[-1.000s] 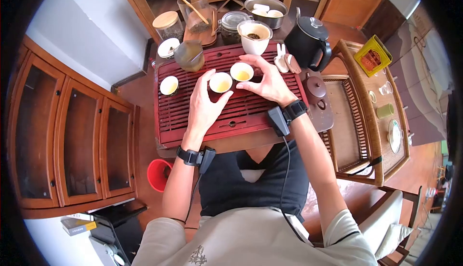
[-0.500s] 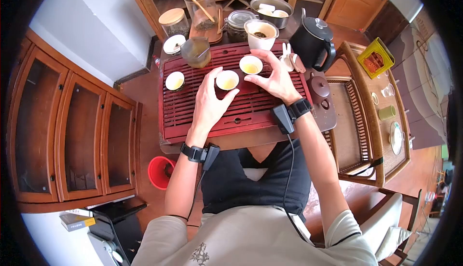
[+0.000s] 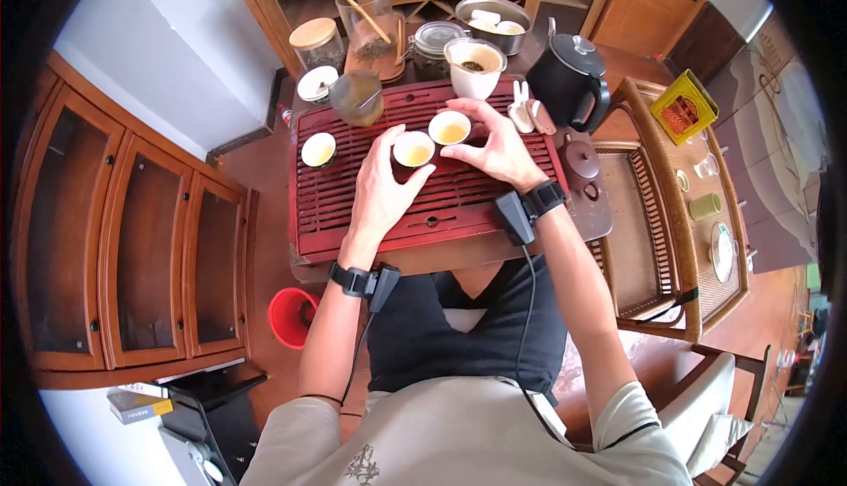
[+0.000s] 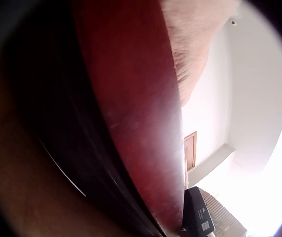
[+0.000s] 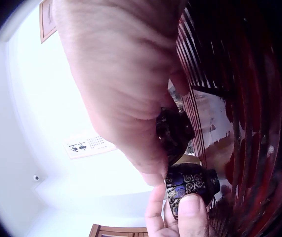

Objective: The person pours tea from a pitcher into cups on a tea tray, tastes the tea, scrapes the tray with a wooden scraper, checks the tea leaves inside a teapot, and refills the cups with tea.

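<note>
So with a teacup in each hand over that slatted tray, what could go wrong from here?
1. The left hand's teacup is very close to the right hand's teacup; they could knock and spill the yellow tea.
2. The right hand's fingers are near the white brewing vessel, so a lift might bump it.

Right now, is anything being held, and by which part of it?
The left grip pinches one teacup by its outer sides; the right grip holds another teacup, likewise by its outer sides.
</note>
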A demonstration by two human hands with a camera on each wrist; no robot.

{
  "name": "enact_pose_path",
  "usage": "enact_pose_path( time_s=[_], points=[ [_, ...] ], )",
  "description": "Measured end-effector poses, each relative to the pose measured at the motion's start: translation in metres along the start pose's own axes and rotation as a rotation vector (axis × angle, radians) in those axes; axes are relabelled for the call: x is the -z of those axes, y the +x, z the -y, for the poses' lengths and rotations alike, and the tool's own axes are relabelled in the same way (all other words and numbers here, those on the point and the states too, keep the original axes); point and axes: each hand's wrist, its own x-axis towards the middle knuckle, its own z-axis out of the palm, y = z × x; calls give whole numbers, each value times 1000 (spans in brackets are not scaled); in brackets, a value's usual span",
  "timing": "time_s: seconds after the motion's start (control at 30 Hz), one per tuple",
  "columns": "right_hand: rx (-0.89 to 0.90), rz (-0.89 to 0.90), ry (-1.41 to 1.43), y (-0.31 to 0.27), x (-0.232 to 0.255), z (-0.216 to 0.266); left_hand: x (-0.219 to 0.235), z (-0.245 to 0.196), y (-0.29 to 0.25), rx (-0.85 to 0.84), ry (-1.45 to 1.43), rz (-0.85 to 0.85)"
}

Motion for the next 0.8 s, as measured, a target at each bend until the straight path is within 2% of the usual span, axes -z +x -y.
enact_pose_path(
  time_s=[0.17, 0.23, 0.33, 0.47, 0.57, 0.6, 0.7, 0.77, 0.8],
  points=[
    [54, -166, 30, 0, 1, -5, -3, 1, 1, -59, 61, -6],
    [80, -144, -33, 3, 1, -1, -2, 1, 1, -29, 34, 4],
    [-12, 21, 121, 0, -1, -1, 0, -1, 0, -61, 66, -2],
    [46, -37, 36, -3, -2, 1, -2, 0, 1, -46, -15, 9],
    [9, -18, 61, 0, -1, 1, -1, 1, 1, -2, -26, 21],
    [109, -49, -39, 1, -1, 2, 0, -1, 0, -27, 15, 8],
    [15, 9, 91, -2, -1, 9, 0, -2, 1, -8, -16, 31],
    [60, 25, -28, -3, 1, 8, -2, -1, 1, -21, 18, 20],
    [49, 12, 0, -2, 2, 6, -3, -2, 3, -21, 12, 15]
  ],
)
